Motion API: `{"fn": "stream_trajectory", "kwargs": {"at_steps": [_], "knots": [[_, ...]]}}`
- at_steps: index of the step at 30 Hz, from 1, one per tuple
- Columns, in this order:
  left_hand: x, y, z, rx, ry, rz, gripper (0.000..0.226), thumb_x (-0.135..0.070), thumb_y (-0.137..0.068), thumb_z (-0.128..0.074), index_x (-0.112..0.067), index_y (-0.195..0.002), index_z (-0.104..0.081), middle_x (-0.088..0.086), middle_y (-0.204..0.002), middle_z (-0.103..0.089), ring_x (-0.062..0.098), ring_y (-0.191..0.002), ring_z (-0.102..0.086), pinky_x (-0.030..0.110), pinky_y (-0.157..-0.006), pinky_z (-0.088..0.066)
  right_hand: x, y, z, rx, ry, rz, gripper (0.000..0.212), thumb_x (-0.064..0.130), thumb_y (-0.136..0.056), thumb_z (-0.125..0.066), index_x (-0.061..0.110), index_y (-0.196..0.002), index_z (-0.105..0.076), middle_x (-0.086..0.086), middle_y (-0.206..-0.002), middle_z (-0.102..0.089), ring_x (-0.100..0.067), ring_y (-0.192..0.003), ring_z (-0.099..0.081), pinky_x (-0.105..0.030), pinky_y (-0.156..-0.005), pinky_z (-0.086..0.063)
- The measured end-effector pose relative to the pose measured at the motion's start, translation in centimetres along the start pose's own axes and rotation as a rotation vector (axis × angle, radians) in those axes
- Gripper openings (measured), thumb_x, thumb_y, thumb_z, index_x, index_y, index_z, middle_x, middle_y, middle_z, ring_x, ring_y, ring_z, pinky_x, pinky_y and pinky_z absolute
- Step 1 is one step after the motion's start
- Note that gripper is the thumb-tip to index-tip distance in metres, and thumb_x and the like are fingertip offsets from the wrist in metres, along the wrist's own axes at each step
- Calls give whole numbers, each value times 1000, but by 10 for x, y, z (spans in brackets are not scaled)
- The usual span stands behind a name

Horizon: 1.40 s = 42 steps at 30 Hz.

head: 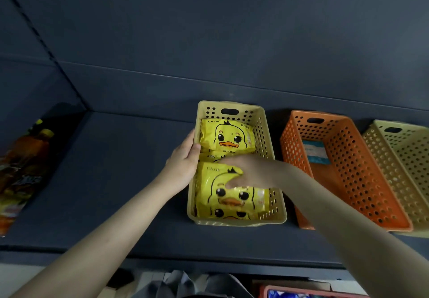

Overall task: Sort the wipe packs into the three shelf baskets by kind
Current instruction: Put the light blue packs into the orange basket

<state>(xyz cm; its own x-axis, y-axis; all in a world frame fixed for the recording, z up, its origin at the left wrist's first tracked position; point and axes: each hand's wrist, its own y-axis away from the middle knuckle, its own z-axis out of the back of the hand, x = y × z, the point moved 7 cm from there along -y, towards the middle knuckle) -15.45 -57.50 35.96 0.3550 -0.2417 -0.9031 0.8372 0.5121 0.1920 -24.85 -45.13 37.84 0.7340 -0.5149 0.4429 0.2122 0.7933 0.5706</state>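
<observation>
The scene was dim, the dark shelf point(116, 181) nearly swallowing shadow. Yellow packs point(228, 138) caught soft glare. Wide-angle bending curved the edges, and the left bag point(21, 170) was blurred

On the shelf point(116, 181) three baskets stand in a row: the left basket point(262, 135) holds the wipe packs point(227, 137) front to back, the middle basket point(362, 170) to its right holds a single pack point(315, 152) near its back, and the right basket point(394, 158) stands just beside it. Snack bags point(21, 170) lie far left.
</observation>
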Motion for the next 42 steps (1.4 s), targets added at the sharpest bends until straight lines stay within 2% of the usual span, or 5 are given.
{"fn": "stream_trajectory", "kwargs": {"at_steps": [13,19,27,36,42], "knots": [[4,-2,0,-12,-24,19,50,-49,-101,-23,-44,-149,-14,-18,-157,-22,11,-145,-18,52,-118,-16,-10,-14,35,-417,150,26,73,33,-86,-67,39,-148,-29,6,-146,-36,-17,-134,-33,-45,-111,-33],[3,-1,0,-12,-25,27,50,-44,-102,-24,-41,-150,-13,-16,-157,-20,10,-146,-16,51,-119,-14,-17,-29,-3,-106,314,-38,85,44,-95,-51,29,-152,10,5,-159,18,-21,-147,16,-48,-120,2],[-1,2,1,-2,-9,23,49,-43,-102,-25,-43,-150,-13,-17,-156,-22,9,-145,-18,49,-119,-14,-9,-26,-9,-229,239,-57,76,38,-99,-43,32,-151,12,6,-158,22,-19,-144,23,-52,-111,18],[2,0,0,21,-31,51,52,-48,-101,-24,-41,-151,-9,-13,-158,-19,12,-146,-17,46,-120,-15,-12,-40,-11,-38,290,11,72,43,-99,-41,39,-151,9,12,-155,26,-13,-140,29,-51,-110,23],[4,-3,0,28,-33,49,52,-49,-101,-23,-42,-151,-10,-16,-158,-19,10,-146,-17,50,-119,-14,-22,-22,-20,-129,84,-224,72,48,-101,-29,29,-149,22,-4,-152,37,-26,-139,34,-50,-115,15]]}}
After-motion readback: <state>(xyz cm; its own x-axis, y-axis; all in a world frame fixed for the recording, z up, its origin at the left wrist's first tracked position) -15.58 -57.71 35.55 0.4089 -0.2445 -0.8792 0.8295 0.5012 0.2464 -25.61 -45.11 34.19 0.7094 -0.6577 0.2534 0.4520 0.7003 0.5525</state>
